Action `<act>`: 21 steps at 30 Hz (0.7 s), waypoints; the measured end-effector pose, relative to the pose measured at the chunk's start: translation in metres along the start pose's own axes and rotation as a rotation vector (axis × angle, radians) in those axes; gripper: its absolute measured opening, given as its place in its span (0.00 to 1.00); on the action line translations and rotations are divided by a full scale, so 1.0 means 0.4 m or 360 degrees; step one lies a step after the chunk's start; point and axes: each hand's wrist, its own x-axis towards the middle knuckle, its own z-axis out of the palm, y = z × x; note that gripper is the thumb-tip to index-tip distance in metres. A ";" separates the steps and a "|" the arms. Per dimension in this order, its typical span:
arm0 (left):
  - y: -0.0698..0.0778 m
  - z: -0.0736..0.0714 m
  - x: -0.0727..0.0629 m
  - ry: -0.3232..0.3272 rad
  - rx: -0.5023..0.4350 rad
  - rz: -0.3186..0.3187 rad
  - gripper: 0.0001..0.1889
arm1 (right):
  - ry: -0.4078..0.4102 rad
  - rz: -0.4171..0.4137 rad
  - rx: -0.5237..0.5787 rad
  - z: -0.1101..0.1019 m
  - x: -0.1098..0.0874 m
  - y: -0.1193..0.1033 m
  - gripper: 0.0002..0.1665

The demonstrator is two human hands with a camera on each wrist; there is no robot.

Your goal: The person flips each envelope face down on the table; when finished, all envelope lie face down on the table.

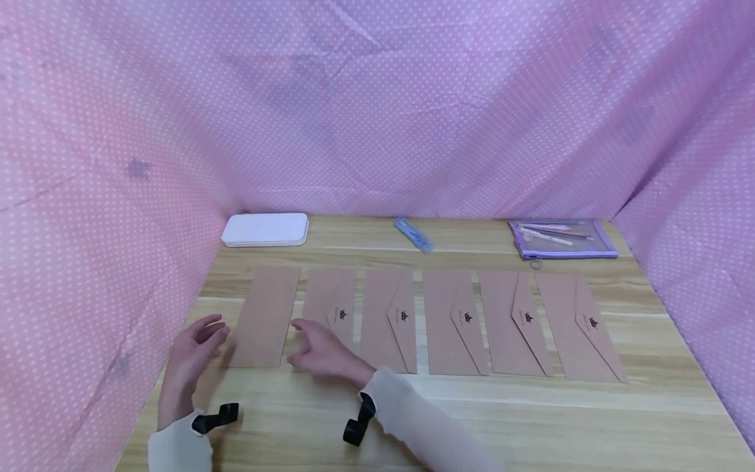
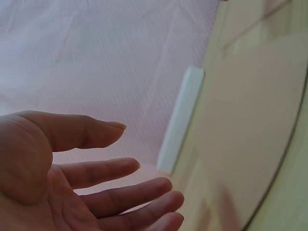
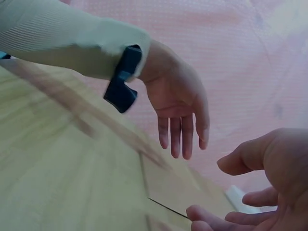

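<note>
"Looking from the near side, what comes first?"

"Two pale sleeves, each with a black strap at the wrist."

"And the hands?"

"The left hand is loosely open with nothing in its hold, thumb parted from the fingers, just beside the left edge of the leftmost envelope. The right hand is empty too, its fingers relaxed and well apart from the thumb, near that envelope's right edge. I can't tell whether its fingertips touch it."

"Where does that envelope lie?"

"Flat on the bench, between the two hands, plain brown side up. It begins a row of six; the other five envelopes run off to the right with their flaps showing, each printed with a dark crown. The right hand covers the near part of the second."

"Farther back?"

"A white case at the left, a blue item near the middle, too small to make out, and a purple-edged pouch with pens inside at the right."

"Beyond those?"

"Pink cloth with white dots, along the back and both sides."
</note>
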 end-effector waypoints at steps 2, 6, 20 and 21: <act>0.014 0.009 -0.009 0.0024 0.0029 0.0055 0.29 | 0.0032 -0.0039 -0.0001 -0.016 -0.009 0.002 0.42; 0.044 0.037 -0.020 0.0029 0.0004 0.0170 0.27 | 0.0131 -0.0121 -0.0135 -0.046 -0.027 0.013 0.41; 0.096 0.161 0.009 -0.0387 -0.0517 0.0227 0.26 | 0.0398 -0.0139 -0.0864 -0.128 -0.071 0.095 0.37; 0.099 0.164 0.009 -0.0417 -0.0557 0.0226 0.26 | 0.0401 -0.0144 -0.0917 -0.131 -0.072 0.101 0.37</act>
